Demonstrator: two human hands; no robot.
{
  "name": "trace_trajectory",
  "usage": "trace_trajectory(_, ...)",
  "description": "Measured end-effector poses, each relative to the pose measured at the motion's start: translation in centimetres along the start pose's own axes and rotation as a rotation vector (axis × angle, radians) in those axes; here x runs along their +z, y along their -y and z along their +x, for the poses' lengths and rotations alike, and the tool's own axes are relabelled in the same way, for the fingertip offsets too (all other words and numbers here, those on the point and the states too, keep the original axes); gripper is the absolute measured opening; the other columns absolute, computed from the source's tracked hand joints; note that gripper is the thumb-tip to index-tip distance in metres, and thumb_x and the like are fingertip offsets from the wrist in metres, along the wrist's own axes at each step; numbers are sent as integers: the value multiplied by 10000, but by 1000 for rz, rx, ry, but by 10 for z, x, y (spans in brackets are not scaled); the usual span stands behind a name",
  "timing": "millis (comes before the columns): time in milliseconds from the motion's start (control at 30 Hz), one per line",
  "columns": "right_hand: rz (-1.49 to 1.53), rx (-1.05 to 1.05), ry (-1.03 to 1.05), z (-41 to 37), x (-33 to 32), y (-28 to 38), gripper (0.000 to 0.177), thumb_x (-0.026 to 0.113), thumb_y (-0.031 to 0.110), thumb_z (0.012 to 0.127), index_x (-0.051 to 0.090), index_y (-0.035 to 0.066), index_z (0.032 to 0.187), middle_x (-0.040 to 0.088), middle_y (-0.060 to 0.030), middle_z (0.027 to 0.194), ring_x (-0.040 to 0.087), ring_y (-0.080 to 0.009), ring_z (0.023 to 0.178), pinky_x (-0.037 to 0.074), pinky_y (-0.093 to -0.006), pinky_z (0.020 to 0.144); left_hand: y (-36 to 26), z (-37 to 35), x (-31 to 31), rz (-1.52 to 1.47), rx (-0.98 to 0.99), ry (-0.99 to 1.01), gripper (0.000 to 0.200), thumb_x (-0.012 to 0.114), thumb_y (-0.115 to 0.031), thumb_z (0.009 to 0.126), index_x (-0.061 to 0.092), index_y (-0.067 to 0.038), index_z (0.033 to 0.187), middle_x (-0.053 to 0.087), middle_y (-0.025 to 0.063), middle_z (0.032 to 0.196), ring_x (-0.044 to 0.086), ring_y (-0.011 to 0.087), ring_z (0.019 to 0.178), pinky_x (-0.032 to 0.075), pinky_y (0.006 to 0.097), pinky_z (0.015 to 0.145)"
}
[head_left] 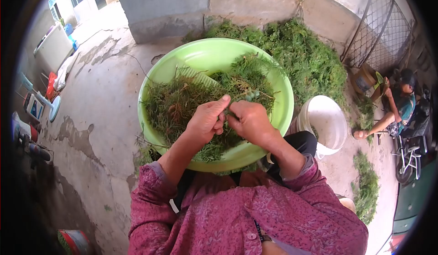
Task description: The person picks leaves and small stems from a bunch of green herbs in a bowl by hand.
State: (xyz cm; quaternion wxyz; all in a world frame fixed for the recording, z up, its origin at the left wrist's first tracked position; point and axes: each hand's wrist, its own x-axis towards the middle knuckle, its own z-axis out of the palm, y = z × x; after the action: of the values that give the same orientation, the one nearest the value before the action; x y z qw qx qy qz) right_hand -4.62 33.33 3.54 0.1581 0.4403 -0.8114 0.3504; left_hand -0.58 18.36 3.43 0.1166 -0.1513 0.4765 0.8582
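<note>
Green basin (pixel 284 84), two hands gripping sprig (pixel 248 95)

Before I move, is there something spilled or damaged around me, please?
Green sprigs lie loose on the floor near the white bucket, outside any container. Left of the green basin, the floor looks patchy, perhaps worn.

left hand (pixel 207 118) beside right hand (pixel 253 123), fingers (pixel 218 125) curled
</note>
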Motion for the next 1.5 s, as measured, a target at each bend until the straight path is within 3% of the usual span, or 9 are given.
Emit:
trace_trajectory(233,-37,-19,92,-9,-15,10,137,637,96,695,533,22,746,526,-145,655,538,-316,593,440,-378,541,5,-3,-5,79,34,61,159,569,-228,870,541,-111,765,410,-44,521,323,59,391,245,230,377)
trace_trajectory(433,565,330,3,-18,-35,-15,207,638,136,795,589,-8,936,607,-62,730,541,-105,602,436,-264,525,4,-15,4,137,108,16,111,569,-191,871,560,-108,798,436,-41,522,305,52,368,257,223,358)
trace_trajectory(633,723,331,-163,-15,-19,-13,220,628,80,795,585,-18,986,622,-54,766,564,-81,686,476,-235,612,12,-11,2,101,81,-51,78,571,-172,867,580,-96,873,597,10,727,524,90,515,432,247,439)
trace_trajectory(733,744,336,-122,-13,-16,-4,183,623,42,764,587,-16,934,616,-77,763,579,-107,683,479,-256,612,17,-10,-8,747,350,-57,91,558,-165,875,570,-82,909,603,24,774,575,115,603,463,266,482)
trace_trajectory(800,765,336,-102,-12,-18,-2,166,619,24,744,589,-13,903,613,-93,754,595,-139,672,483,-275,608,13,-19,-1,48,84,114,86,545,-151,882,558,-75,920,598,39,762,567,126,577,453,268,468)
trace_trajectory(967,-83,59,-286,-11,-20,-23,152,608,16,725,609,-4,875,584,-120,721,602,-176,641,477,-284,587,11,-34,6,-36,101,152,108,488,-143,908,536,-51,877,542,41,695,508,128,516,398,265,422)
trace_trajectory(1033,-7,68,-335,-9,-35,-27,127,581,10,762,611,3,885,599,-91,723,612,-152,641,490,-284,567,7,-37,6,-93,112,168,144,455,-153,923,528,-43,865,513,36,669,473,128,484,369,264,402)
trace_trajectory(1133,1351,657,-81,-14,-57,-26,166,543,-3,816,565,6,980,619,-82,882,622,-123,645,514,-206,521,1,-42,4,-306,100,234,213,426,-200,937,509,-27,844,457,39,623,408,131,452,320,256,371)
trace_trajectory(1500,1656,761,-104,-19,-23,-17,257,625,148,832,501,35,1027,591,-37,846,609,-100,689,489,-193,542,9,-45,15,-304,65,303,263,408,-238,943,497,-19,828,441,42,621,373,114,450,310,248,377)
